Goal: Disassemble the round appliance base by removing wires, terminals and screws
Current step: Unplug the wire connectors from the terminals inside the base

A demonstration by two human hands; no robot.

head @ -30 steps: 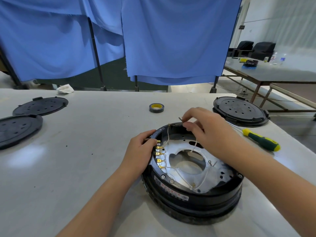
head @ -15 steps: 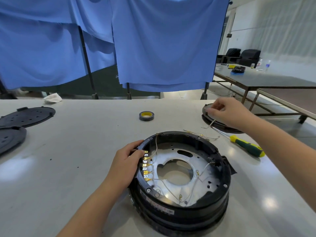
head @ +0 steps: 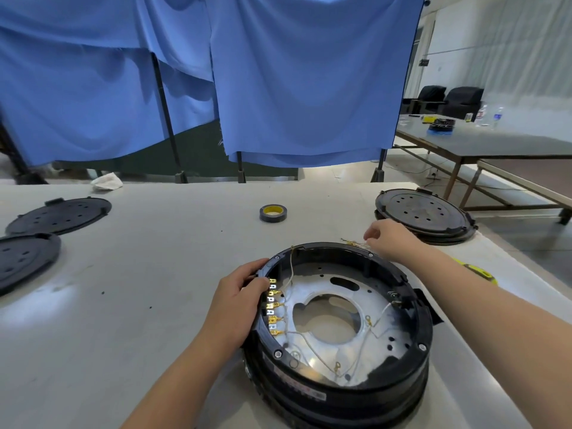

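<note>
far left: 2 black covers (head: 58, 214) lay flat on the table (head: 154, 274), well apart from the work. a tape roll (head: 273, 213) sat mid-table, beyond the base.

left hand (head: 238, 301) gripped the left rim of the base (head: 340, 329), fingers curled over the edge, thumb just beside the terminals (head: 273, 308). it held the rim and nothing else.

the base sat at centre near the table's front edge, open side up. the terminals ran in a row along the inner left wall, long axis roughly front to back. thin wires (head: 356, 342) trailed from them across the metal plate (head: 309, 289); 1 rose to the far rim. screws (head: 278, 354) showed around the rim.

right hand (head: 390, 239) hovered just past the far-right rim, fingers loosely curled, at a small pile of loose wires (head: 353, 242) on the table. whether it pinched any of them, could not tell.

judgement: the next wire lay near and left of the right hand, back inside the base. the left hand was nearer the terminals but busy bracing.

right: a 3rd cover (head: 422, 212) and a screwdriver (head: 478, 270), partly hidden behind the right forearm.
</note>
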